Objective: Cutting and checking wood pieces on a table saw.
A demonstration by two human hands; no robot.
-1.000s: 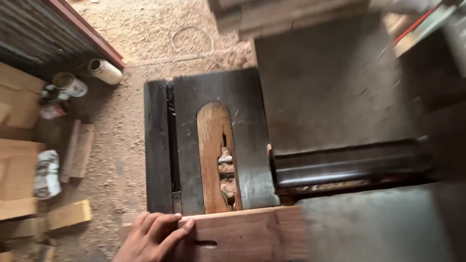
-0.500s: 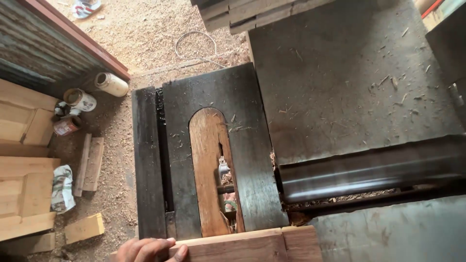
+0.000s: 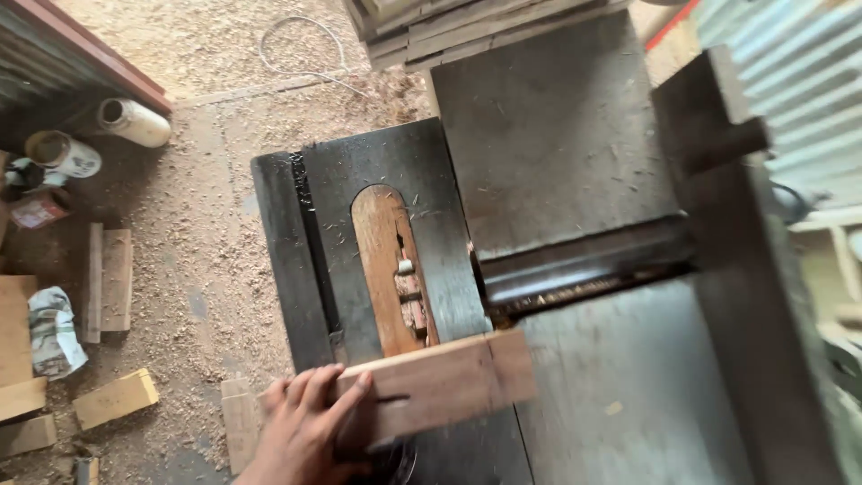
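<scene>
My left hand [image 3: 305,422] lies on the left end of a reddish wooden board [image 3: 449,382], fingers spread over its top and edge. The board has a thin slot near the hand. It lies flat across the near part of a dark metal machine table [image 3: 377,171] and covers the near end of a wooden insert [image 3: 382,260] set in the table. A gap with small parts shows in the insert just beyond the board. My right hand is out of sight.
A grey planer bed [image 3: 548,135] with a dark cutter slot [image 3: 584,265] lies to the right, beside a tall metal fence [image 3: 745,296]. Stacked planks [image 3: 467,27] stand beyond. The sawdust floor on the left has offcuts [image 3: 112,400], tins [image 3: 63,154] and a white roll [image 3: 135,121].
The board and my left hand have slid farther over the near end of the insert. The view has swung right, bringing the fence into sight.
</scene>
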